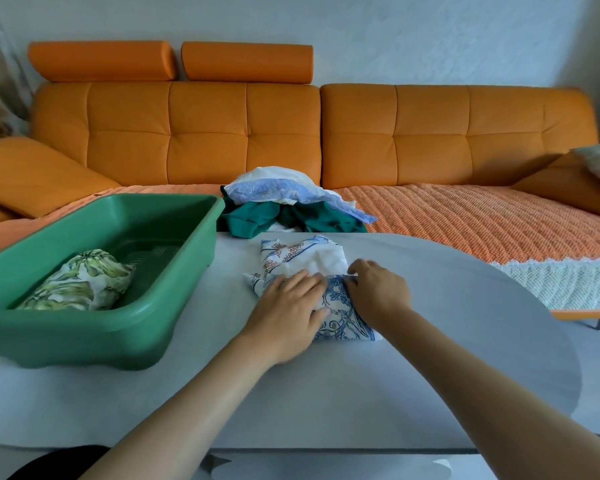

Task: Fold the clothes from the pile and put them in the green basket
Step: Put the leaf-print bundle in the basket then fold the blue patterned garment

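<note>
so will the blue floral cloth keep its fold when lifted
Probably floppy: the cloth bunches and creases under the left hand and right hand. Likely light, since it looks thin. The fold may slip open unless supported from below.

And here's the white floral-print cotton garment (302,258), partly folded and bunched on the pale round table (430,323), its blue-patterned end doubled over at six o'clock. Over at nine o'clock sits the rectangular green plastic basket (174,306), with one folded leaf-print cloth (80,280) inside. Up at twelve o'clock is the crumpled pile of clothes (291,206), white and pale blue on teal.
</note>
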